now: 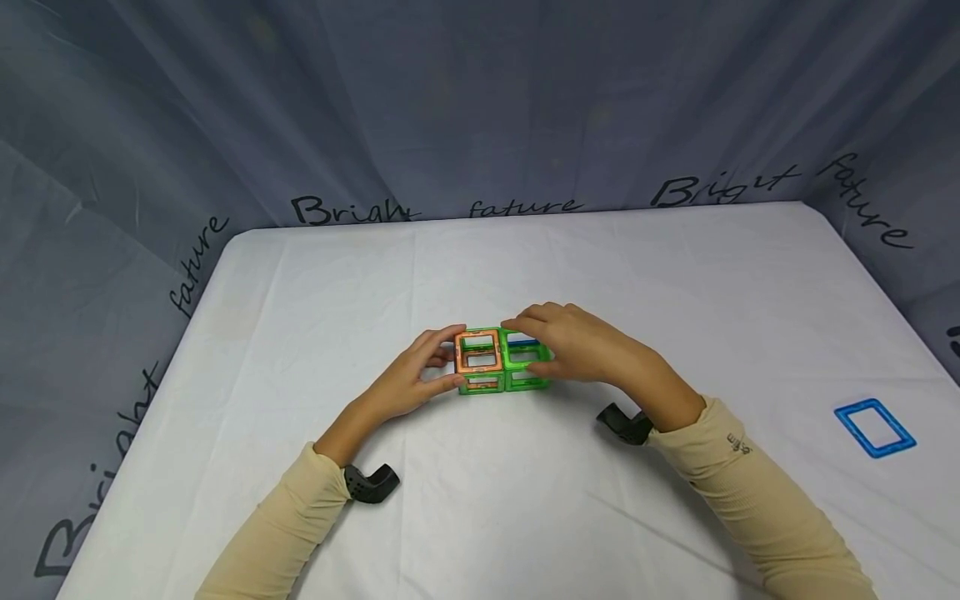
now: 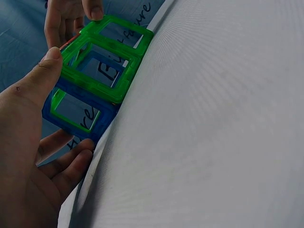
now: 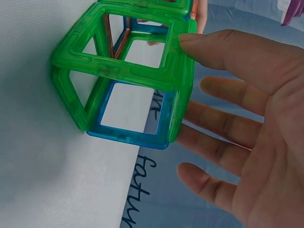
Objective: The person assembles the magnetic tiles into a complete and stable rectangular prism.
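Note:
A small box of magnetic tiles (image 1: 504,382), joined as two cubes side by side, stands on the white table between both hands. An orange square frame (image 1: 477,368) tops its left half and a green one its right half; the near side is green. My left hand (image 1: 411,375) grips the left end, where a blue tile (image 2: 107,126) shows, with its thumb on the upper near edge. At the right end my right hand (image 1: 588,342) holds the box, thumb on the near edge and fingers over the far side. Another blue tile (image 3: 128,137) shows low at that end.
A loose blue square tile (image 1: 853,409) lies flat at the table's right side. The white cloth (image 1: 480,517) covers the table with slight creases. Grey curtains (image 1: 480,108) with handwritten words border the back and sides. Black wrist cameras (image 1: 372,485) sit at both sleeves.

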Available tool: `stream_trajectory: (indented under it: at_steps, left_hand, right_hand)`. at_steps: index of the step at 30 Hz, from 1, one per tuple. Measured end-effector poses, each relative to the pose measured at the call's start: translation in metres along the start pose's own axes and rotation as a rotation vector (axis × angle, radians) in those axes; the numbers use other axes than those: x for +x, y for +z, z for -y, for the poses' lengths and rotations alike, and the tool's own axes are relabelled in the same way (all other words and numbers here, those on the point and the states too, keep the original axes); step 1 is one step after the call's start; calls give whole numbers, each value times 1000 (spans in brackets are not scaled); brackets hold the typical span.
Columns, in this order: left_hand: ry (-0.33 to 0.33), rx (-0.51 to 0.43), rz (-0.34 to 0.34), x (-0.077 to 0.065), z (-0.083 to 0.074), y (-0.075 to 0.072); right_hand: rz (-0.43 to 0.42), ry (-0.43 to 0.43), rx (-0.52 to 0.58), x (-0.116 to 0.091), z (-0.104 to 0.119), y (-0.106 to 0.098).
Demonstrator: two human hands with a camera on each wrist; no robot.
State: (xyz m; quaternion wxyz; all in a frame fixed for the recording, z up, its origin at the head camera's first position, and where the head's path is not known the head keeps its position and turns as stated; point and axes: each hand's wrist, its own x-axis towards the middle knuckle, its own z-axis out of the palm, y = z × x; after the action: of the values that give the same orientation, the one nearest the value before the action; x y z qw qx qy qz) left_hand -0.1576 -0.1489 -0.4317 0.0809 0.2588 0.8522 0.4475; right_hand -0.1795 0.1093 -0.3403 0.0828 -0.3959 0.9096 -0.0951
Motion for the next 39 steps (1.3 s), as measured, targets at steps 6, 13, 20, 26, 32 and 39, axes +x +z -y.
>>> stream_trajectory:
  at_steps: [6,13,20,26,32,39]
  left_hand:
    - [6,2,-2,0,-1,0]
    - [4,8,-6,1,-1,0]
    - [-5,-1,-5,0,-1,-1]
    - [-3,-5,-3,0,-1,0]
    - [-3,3,6,1,-1,1]
    - [-26,7,-3,-1,0,1]
  right_hand:
    - [-8,-1,2,-2,0,-1]
    - [-24,8,1,-6,-2,-1]
    - [-55,37,-5,-16,-10,-1]
    - [-46,137,-1,-45,-24,0]
    - [-44,261,25,-99,-52,8]
    - [-26,472,59,-158,-92,20]
